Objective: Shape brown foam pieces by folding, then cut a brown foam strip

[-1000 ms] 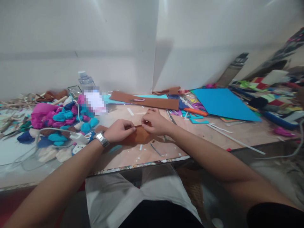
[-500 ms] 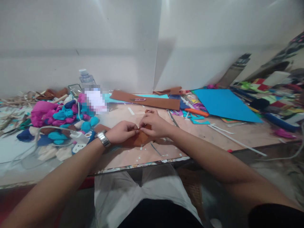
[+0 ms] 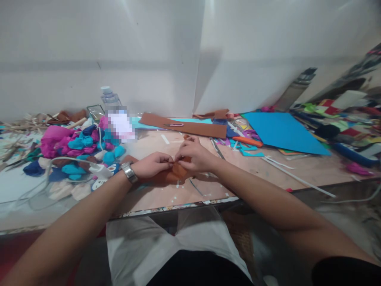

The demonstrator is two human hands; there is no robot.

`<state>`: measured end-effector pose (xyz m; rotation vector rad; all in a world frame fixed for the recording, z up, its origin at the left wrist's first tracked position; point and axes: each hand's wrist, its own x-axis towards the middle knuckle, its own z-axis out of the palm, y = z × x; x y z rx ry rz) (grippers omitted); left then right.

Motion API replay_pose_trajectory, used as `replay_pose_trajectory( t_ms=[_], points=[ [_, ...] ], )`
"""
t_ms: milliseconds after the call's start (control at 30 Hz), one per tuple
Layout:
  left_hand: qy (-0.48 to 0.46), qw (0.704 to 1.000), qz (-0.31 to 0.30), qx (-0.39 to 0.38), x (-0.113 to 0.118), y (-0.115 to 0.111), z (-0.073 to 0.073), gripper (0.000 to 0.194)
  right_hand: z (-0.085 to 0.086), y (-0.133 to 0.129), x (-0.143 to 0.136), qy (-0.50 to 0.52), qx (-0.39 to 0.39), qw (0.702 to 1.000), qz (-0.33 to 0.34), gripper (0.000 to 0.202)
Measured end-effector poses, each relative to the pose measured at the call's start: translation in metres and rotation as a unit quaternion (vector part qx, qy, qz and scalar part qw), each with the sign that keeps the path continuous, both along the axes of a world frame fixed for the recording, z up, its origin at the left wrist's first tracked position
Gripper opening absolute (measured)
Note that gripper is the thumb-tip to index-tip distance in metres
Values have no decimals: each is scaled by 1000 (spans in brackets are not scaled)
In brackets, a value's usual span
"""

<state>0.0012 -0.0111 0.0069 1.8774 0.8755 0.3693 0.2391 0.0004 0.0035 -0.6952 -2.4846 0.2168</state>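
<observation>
A piece of brown sheet (image 3: 170,176) lies low over the table's front part, between and under my hands. My left hand (image 3: 151,165), with a metal watch at the wrist, pinches its upper edge between thumb and fingers. Close on the right, my right hand (image 3: 195,155) is closed on the same brown sheet, its fingertips almost touching the left ones. The sheet looks folded or gathered where the fingertips meet; the fine detail there is too small to tell. Behind the hands lies a long brown strip (image 3: 202,129), with small pink-handled snips (image 3: 176,125) on it.
Pink and blue crumpled balls (image 3: 56,139), a white charger on a cable (image 3: 100,171) and a clear bottle (image 3: 109,97) stand left. Toward the right lie an orange cutter (image 3: 247,141), a blue sheet (image 3: 285,133) and white strips (image 3: 300,178). The table's front edge (image 3: 178,207) runs below my hands.
My hands keep their grip on the brown sheet, with slight finger movement; its part between them has shifted a little. The whole view has moved slightly.
</observation>
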Motion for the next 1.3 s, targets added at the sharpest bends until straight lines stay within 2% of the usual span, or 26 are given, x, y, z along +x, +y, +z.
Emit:
replay_pose_trajectory(
  t_ms=[267, 500, 733, 1067, 1300],
  points=[
    [-9, 999, 21, -29, -1, 0, 2, 25, -1, 0, 1, 19, 16, 1000, 16, 13],
    [-34, 999, 29, -9, 0, 1, 2, 42, -1, 0, 0, 29, 32, 999, 21, 13],
    [-32, 999, 23, -12, -1, 3, 0, 42, -2, -1, 0, 45, 53, 997, 16, 11],
    [-35, 997, 55, 34, 3, 0, 4, 40, -1, -2, -2, 37, 64, 997, 0, 12],
    [-44, 990, 63, 115, 3, 0, 2, 39, 0, -5, -3, 44, 76, 995, -37, 10]
  ],
)
